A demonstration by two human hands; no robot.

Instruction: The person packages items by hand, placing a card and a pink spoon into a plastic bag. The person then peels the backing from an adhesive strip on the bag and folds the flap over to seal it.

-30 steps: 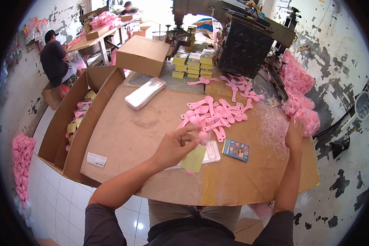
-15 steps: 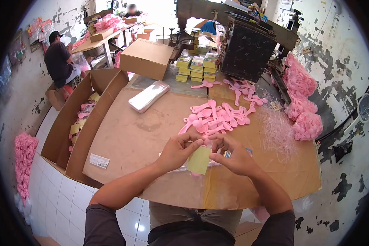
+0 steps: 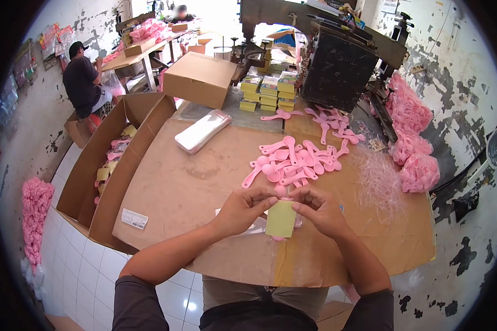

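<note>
A yellow-green card [image 3: 281, 219] is upright between my two hands near the front of the cardboard-covered table. My left hand [image 3: 248, 208] pinches its upper left corner and my right hand [image 3: 318, 208] pinches the upper right one. Pink plastic shows just above and below the card, mostly hidden behind it. Clear plastic film [image 3: 256, 226] lies beside the card, partly under my left hand. Just beyond my fingers is a heap of pink spoons [image 3: 292, 160].
Stacks of yellow-edged cards [image 3: 268, 92] stand at the back, below a black machine [image 3: 337, 66]. A bundle of clear bags [image 3: 203, 131] lies left of centre. An open long carton [image 3: 132, 165] borders the left side. Pink bags [image 3: 417, 138] line the right. A person [image 3: 84, 83] sits far left.
Both hands and the card have shifted slightly right. My right hand now grips the card's upper right corner, and the card hangs straighter. The camera view has moved a little.
</note>
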